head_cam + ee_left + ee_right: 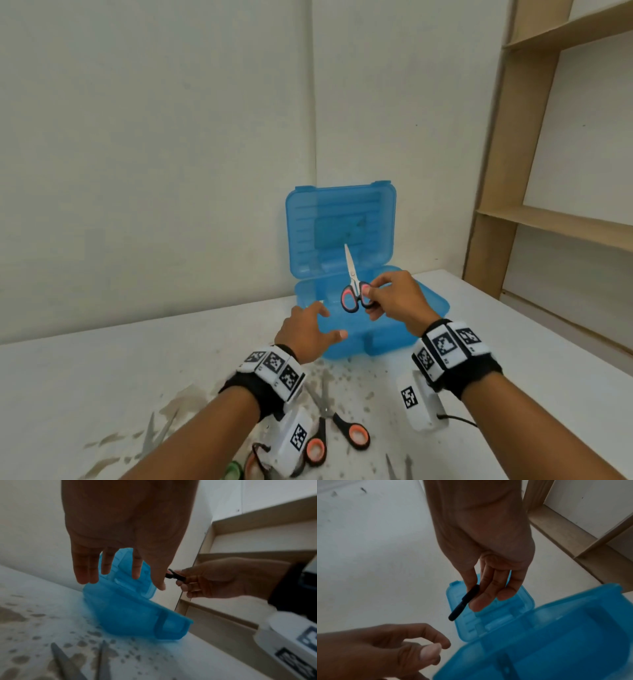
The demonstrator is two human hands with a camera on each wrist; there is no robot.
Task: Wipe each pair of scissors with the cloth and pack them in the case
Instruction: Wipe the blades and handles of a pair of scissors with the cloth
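A blue plastic case (394,339) stands open on the white table, its lid (342,219) upright against the wall. Above the case's tray, my right hand (370,294) pinches small scissors (352,284) by one black-and-pink handle loop, blades together and pointing up. The right wrist view shows the dark handle (464,603) edge-on between thumb and fingers over the case (556,635). My left hand (325,323) hovers at the case's front left corner, fingers spread and holding nothing; in the left wrist view its fingers (106,563) hang straight before the case (130,615). No cloth shows.
Orange-handled scissors (329,428) lie open on the stained table under my wrists. More blades lie at the near left (154,435) and near right (397,466), and a green handle (234,471) peeks out below. A wooden shelf unit (513,171) stands at the right.
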